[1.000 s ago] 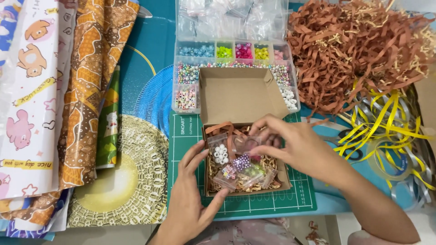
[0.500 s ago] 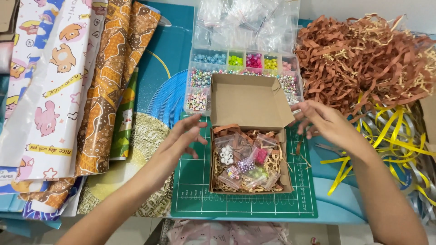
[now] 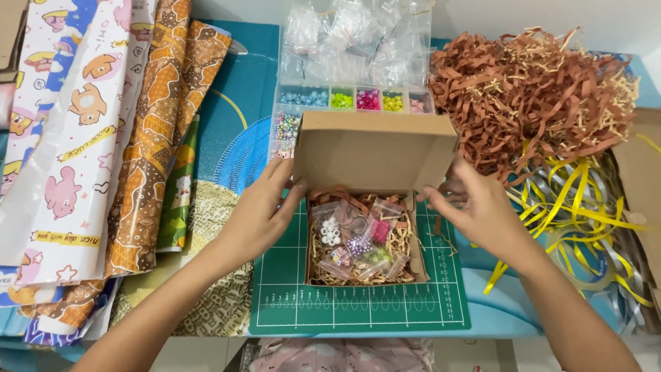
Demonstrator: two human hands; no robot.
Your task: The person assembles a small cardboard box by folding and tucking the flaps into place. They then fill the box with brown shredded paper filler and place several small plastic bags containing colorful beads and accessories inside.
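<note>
A: What's under your hands?

B: A green cutting mat on a blue table, wrapping paper rolls to your left, brown paper shred and yellow ribbon to your right, a bead organiser behind.

A: And the fingers?

B: Your left hand is loosely spread, fingertips on the left edge of the cardboard box's raised lid. Your right hand curls at the lid's right edge; whether it pinches it, I can't quite tell. The box sits on the mat, holding small bead bags.
</note>
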